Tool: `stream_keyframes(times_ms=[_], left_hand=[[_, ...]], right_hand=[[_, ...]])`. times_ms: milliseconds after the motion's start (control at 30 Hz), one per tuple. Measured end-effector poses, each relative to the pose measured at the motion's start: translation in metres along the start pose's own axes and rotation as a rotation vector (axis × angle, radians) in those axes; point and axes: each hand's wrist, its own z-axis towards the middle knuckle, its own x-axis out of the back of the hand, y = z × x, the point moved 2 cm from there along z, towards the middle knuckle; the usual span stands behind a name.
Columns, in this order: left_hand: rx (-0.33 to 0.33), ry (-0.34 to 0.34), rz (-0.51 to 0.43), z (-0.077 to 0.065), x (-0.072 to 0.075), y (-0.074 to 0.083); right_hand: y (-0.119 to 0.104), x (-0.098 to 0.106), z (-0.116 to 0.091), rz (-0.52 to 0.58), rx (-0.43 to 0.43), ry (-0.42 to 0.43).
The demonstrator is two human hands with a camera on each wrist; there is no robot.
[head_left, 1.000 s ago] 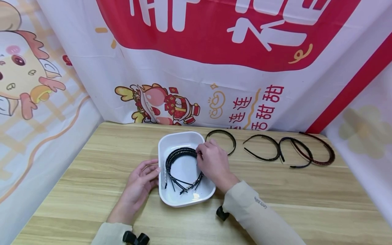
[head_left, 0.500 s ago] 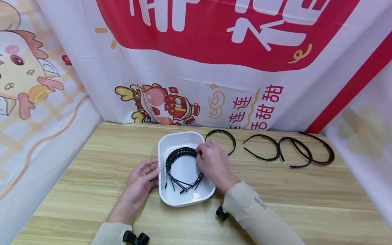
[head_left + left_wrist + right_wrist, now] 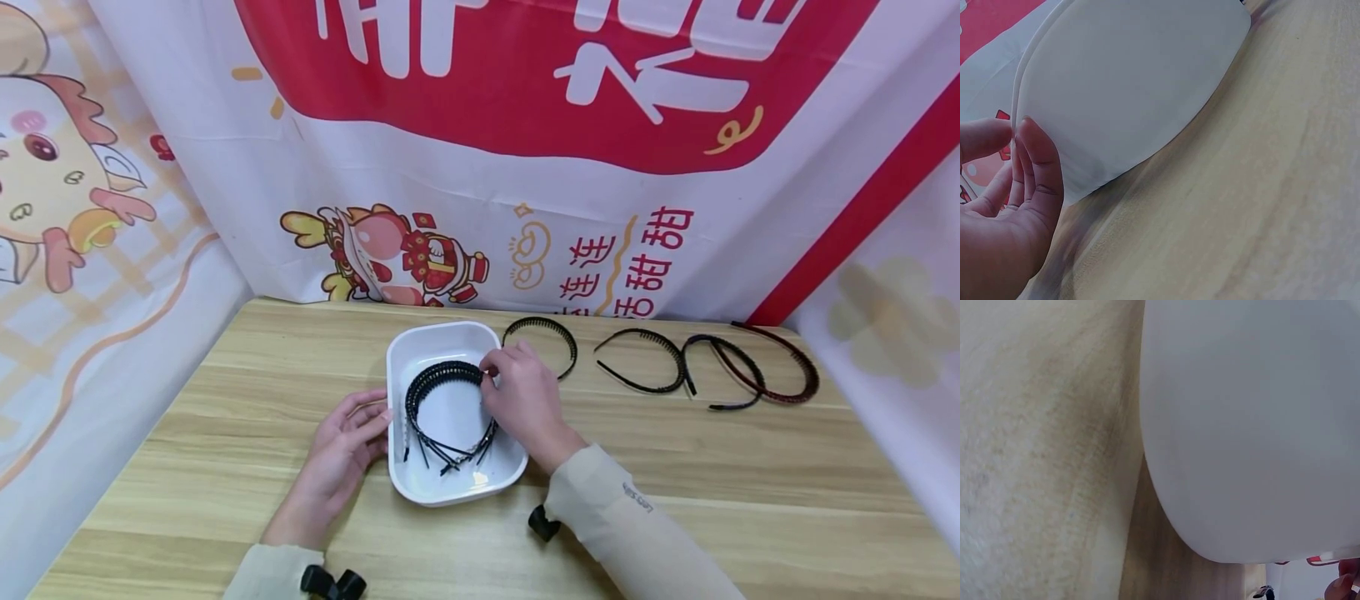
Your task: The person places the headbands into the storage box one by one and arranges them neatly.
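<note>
A white plastic tub stands on the wooden table with several thin black toothed headbands nested inside, their ends crossing toward the front. My left hand pinches the tub's left rim between thumb and fingers. The left wrist view shows that grip on the tub's edge from outside. Over the right rim reaches my right hand, thumb and fingertips pinching the right side of the headbands. In the right wrist view the tub's wall hides most of this hand; only its fingertips show at the corner.
Behind the right hand lies a black headband. Further right on the table are another black headband, a dark blue one and a dark red-brown one. A printed cloth hangs behind the table's back edge.
</note>
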Motion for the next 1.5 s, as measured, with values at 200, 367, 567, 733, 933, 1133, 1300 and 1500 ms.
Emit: stream_keyframes(times_ms=[200, 367, 567, 733, 933, 1133, 1300, 1500], left_hand=[[0.007, 0.001, -0.003, -0.0007, -0.0002, 0.0000], [0.010, 0.005, -0.010, -0.0011, -0.0005, 0.0003], [0.008, 0.003, -0.009, -0.0007, -0.0003, 0.0004], [0.007, 0.002, -0.010, -0.0002, 0.0000, 0.0002], [0.009, 0.001, -0.009, 0.0002, -0.0001, -0.0002], [0.010, 0.001, -0.007, 0.0002, 0.0002, -0.0005], [0.009, -0.001, -0.005, -0.0002, 0.0004, -0.0004], [0.003, -0.002, -0.007, -0.0006, 0.0000, -0.0002]], right_hand=[[0.0014, -0.0003, -0.0011, 0.046, -0.036, -0.003], [0.0014, -0.0003, -0.0007, 0.060, -0.048, -0.006], [0.0010, -0.0004, 0.0000, 0.061, -0.053, -0.008], [0.0008, -0.0012, 0.0001, 0.062, -0.049, -0.001], [0.0009, -0.0015, -0.0002, 0.064, -0.052, -0.006], [0.0000, -0.0003, -0.0007, 0.065, -0.055, -0.014], [-0.0007, 0.0007, -0.0014, 0.058, -0.063, -0.020], [-0.0005, 0.0007, -0.0018, 0.057, -0.066, -0.018]])
